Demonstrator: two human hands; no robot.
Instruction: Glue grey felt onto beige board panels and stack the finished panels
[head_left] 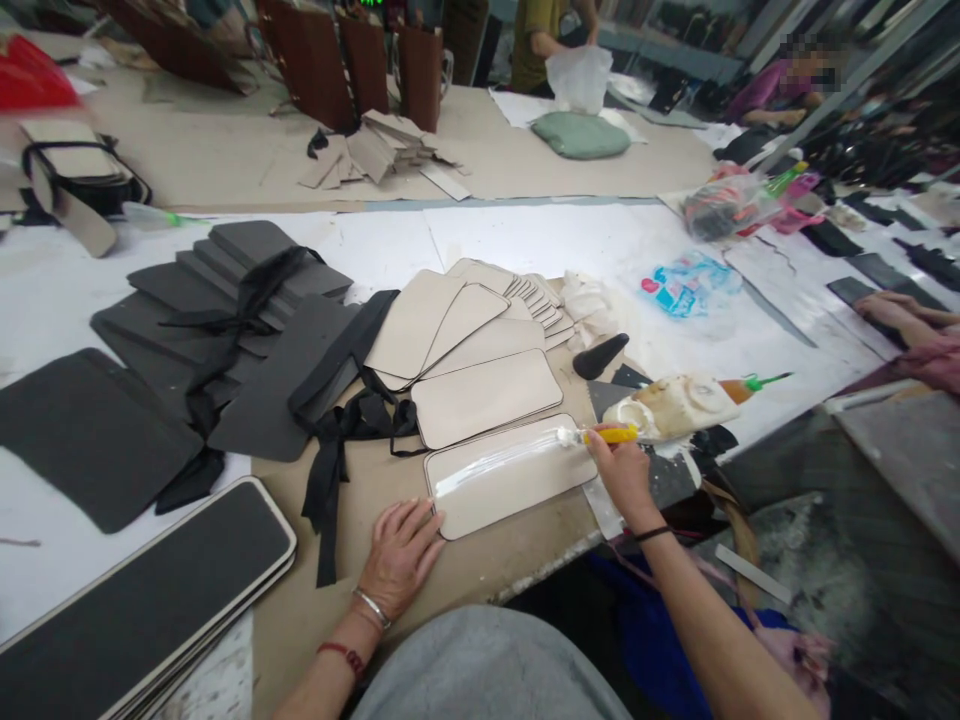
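My right hand [624,472] is closed around the yellow handle of a small brush [616,434]. Its white-coated tip touches a beige rounded panel [510,490] near the right end. A wet white streak of what looks like glue runs along the panel's upper part. My left hand [401,555] lies flat, fingers stretched out, with its fingertips at the panel's left edge. Just behind lies another beige panel [487,395], with a fanned stack of beige pieces [427,320] beyond it. A glue-smeared container [671,403] lies right of my right hand.
Dark grey panels [180,310] tied with black strips [326,500] spread at left. Long black panels with pale edges [150,610] are stacked front left. A black cone-shaped object [600,356] and a green-tipped bottle [754,385] are at right. Another person's hands [904,315] work far right.
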